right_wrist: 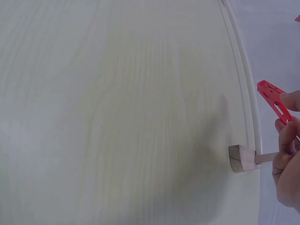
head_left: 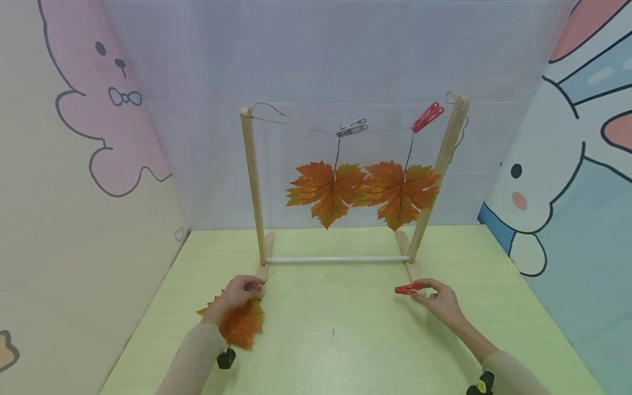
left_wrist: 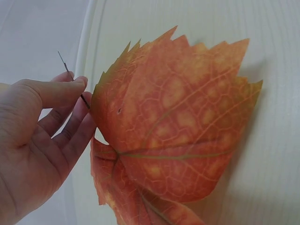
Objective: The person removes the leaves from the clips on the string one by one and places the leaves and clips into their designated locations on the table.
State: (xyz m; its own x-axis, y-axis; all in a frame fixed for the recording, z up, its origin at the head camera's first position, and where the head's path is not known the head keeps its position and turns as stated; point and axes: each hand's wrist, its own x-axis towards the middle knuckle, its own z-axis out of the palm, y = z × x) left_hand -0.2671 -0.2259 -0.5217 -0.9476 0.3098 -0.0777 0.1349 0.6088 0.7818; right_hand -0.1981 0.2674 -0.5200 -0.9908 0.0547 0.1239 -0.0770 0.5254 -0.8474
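Note:
At the left of the table my left hand (head_left: pixel 240 293) pinches the thin dark stem (left_wrist: pixel 85 100) of an orange maple leaf (left_wrist: pixel 173 117) between thumb and fingers. The leaf hangs below and beside the hand, partly hidden by it in the head view. On the right side, my right hand (head_left: pixel 441 303) holds a red clothespin (head_left: pixel 407 289) by one end, its other end pointing left. Behind both hands, two similar leaves hang from a string (head_left: pixel 296 125): one leaf (head_left: pixel 326 192) under a grey clothespin (head_left: pixel 352 128), the other leaf (head_left: pixel 399 193) under a red clothespin (head_left: pixel 427 117).
The string runs between a left wooden post (head_left: pixel 254 189) and a right wooden post (head_left: pixel 446 148). A white rod (head_left: pixel 336 259) joins the posts low down, and wooden feet (right_wrist: pixel 242 158) support them on the pale table (head_left: pixel 316 351). Cartoon-printed panels flank both sides.

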